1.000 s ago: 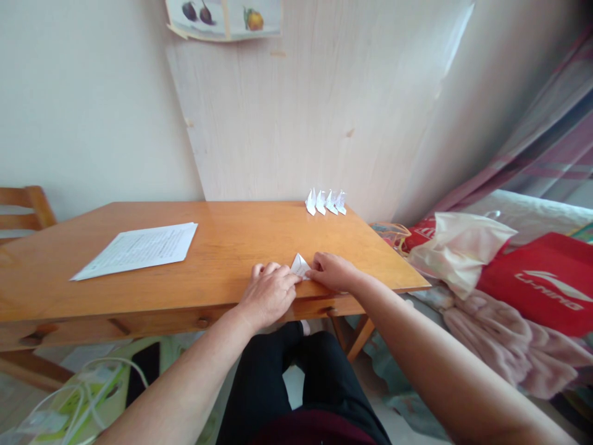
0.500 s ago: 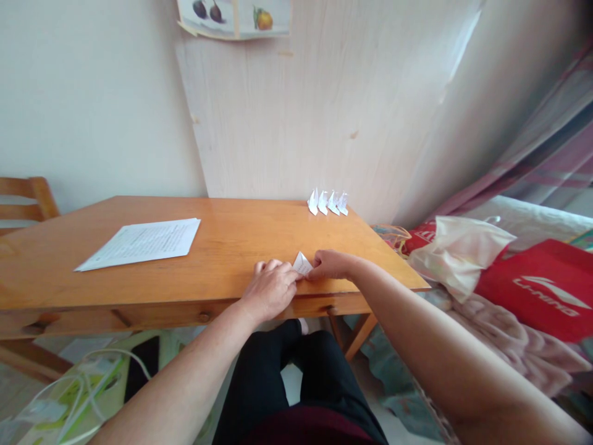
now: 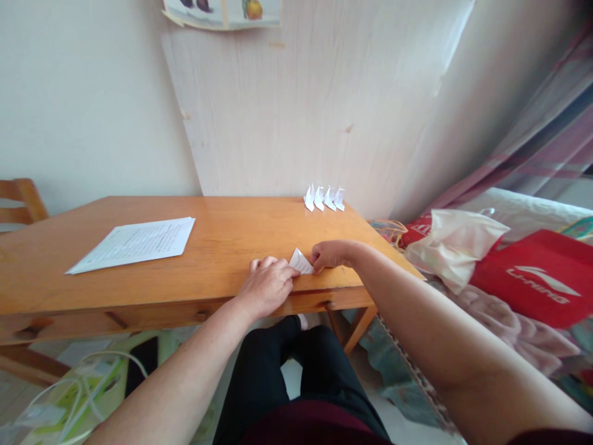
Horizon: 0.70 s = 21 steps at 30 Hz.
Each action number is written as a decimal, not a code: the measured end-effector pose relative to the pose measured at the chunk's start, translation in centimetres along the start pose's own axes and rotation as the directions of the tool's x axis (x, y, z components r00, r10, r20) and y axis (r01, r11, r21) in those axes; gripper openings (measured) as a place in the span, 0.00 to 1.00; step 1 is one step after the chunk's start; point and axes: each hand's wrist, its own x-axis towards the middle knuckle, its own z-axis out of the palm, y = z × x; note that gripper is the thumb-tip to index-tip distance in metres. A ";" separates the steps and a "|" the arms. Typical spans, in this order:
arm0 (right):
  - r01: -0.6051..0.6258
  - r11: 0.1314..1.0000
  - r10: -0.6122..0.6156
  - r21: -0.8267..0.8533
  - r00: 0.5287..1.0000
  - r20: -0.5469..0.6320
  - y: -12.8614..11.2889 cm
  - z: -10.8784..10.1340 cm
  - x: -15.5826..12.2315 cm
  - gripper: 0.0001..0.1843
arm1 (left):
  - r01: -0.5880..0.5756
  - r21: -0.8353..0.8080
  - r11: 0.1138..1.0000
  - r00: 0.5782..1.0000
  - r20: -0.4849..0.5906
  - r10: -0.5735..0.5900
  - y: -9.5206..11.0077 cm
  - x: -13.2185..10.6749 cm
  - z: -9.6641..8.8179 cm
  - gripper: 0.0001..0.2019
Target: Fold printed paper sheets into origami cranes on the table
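A small white folded paper with printed lines lies near the table's front edge, its peak pointing away from me. My left hand rests on the tabletop, fingers bent, and its tip holds the paper down at the lower left corner. At the paper's right corner, my right hand is closed with fingers and thumb pinched on the edge; the fingertips are partly hidden. Several folded white paper pieces with upright points stand in a row at the table's far right corner.
A stack of printed sheets lies on the left of the wooden table. Right of the table are a white bag, a red bag and a pink blanket. Cables lie below on the left.
The view has shifted slightly, so everything sits a little further left and up. Both hands stay at the paper; my right hand has shifted slightly along its right edge.
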 end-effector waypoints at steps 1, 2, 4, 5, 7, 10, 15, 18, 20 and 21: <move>0.007 1.000 -0.007 0.009 1.000 0.013 0.2 0.0 0.1 0.09 | 0.001 0.000 1.000 1.000 0.001 -0.001 0.0 0.0 0.0 0.15; 0.016 1.000 -0.016 0.018 1.000 0.027 0.4 -0.1 0.3 0.08 | 0.003 0.002 1.000 1.000 0.003 -0.003 0.0 0.0 -0.1 0.15; 0.035 0.999 -0.037 0.038 0.998 0.050 0.7 -0.2 0.6 0.08 | 0.003 0.001 1.000 1.000 0.010 -0.003 -0.1 0.0 -0.1 0.15; 0.045 0.998 -0.048 0.048 0.997 0.058 0.9 -0.2 0.7 0.08 | 0.001 -0.002 1.000 1.000 0.013 -0.001 -0.1 0.0 -0.1 0.15; 0.065 0.996 -0.069 0.069 0.995 0.065 1.2 -0.2 0.9 0.09 | -0.002 -0.012 1.000 1.000 0.019 0.002 -0.2 0.0 -0.1 0.15; 0.094 0.990 -0.100 0.101 0.994 0.052 1.5 0.0 0.7 0.09 | 0.000 -0.015 1.000 1.000 0.018 0.000 -0.2 -0.1 -0.1 0.16; 0.152 0.980 -0.144 0.126 0.987 -0.077 1.8 0.7 -0.7 0.11 | 0.011 -0.011 1.000 1.000 0.006 -0.011 -0.2 -0.1 0.2 0.16; 0.156 0.983 -0.133 0.101 0.970 -0.202 1.6 1.4 -1.7 0.12 | 0.016 -0.008 1.000 1.000 -0.003 -0.016 -0.2 0.0 0.4 0.17; 0.136 0.989 -0.111 0.061 0.946 -0.306 1.0 2.1 -2.3 0.11 | 0.016 0.000 1.000 1.000 -0.009 -0.016 -0.1 0.0 0.4 0.17; 0.125 0.992 -0.104 0.035 0.925 -0.365 0.5 2.5 -2.6 0.12 | 0.015 0.002 1.000 1.000 -0.014 -0.015 -0.1 0.0 0.4 0.17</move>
